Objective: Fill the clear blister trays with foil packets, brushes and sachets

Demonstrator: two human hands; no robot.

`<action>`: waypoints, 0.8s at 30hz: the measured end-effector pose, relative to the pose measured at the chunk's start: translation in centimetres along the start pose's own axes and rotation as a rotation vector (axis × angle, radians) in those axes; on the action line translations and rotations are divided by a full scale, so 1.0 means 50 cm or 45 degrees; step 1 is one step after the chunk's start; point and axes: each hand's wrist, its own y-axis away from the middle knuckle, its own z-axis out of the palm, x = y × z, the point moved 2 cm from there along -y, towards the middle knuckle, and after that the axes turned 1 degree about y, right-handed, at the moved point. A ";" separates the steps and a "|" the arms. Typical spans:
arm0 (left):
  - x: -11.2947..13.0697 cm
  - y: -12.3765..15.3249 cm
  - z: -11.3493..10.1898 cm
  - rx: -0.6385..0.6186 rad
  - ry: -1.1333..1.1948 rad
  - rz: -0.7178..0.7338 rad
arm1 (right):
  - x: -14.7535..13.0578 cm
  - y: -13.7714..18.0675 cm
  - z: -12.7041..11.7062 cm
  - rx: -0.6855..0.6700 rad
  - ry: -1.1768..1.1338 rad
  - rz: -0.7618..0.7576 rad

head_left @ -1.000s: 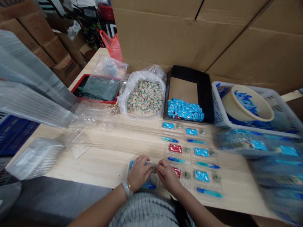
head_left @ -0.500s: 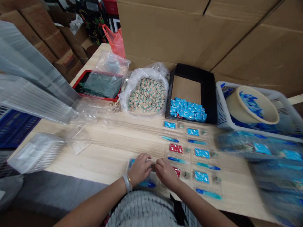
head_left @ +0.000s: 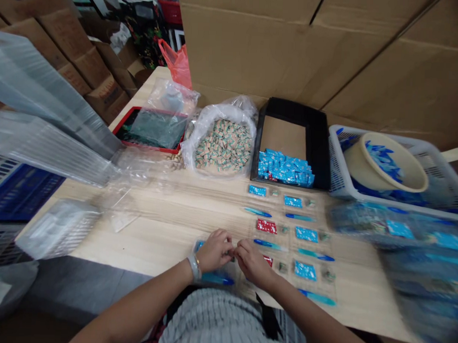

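Note:
Close together at the table's front edge, my left hand (head_left: pixel 214 252) and my right hand (head_left: pixel 254 262) meet with curled, pinched fingertips. Whatever lies between the fingertips is too small and covered to name. Beneath them is a clear plastic tray holding a blue pen (head_left: pixel 215 278), partly hidden by my left hand. To the right lie several clear trays, each with a flat packet, a small wrapped cube and a pen. Among these are a red packet (head_left: pixel 266 226), a blue packet (head_left: pixel 305 270) and a light-blue pen (head_left: pixel 317 297). My right hand partly covers another red packet (head_left: pixel 268 261).
At the back stand a bag of small wrapped pieces (head_left: pixel 224 146), a black box (head_left: pixel 320 144) of blue packets and a white basket (head_left: pixel 440 154) holding a cream bowl (head_left: pixel 387 167). Stacked filled trays (head_left: pixel 417 258) are at right, nested clear trays (head_left: pixel 57 230) at left.
A small brown-green piece showed between my fingertips before; now it is covered. The hands stay pinched over the same tray, and the view has shifted slightly.

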 end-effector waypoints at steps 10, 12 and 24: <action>0.004 0.008 -0.009 -0.067 -0.152 -0.005 | 0.000 -0.010 0.013 -0.111 0.251 0.042; 0.005 0.017 -0.011 -0.038 -0.127 -0.026 | -0.001 -0.011 0.008 -0.107 0.239 0.054; -0.003 0.046 0.034 -0.024 -0.144 -0.070 | -0.010 0.013 0.014 -0.036 0.168 0.005</action>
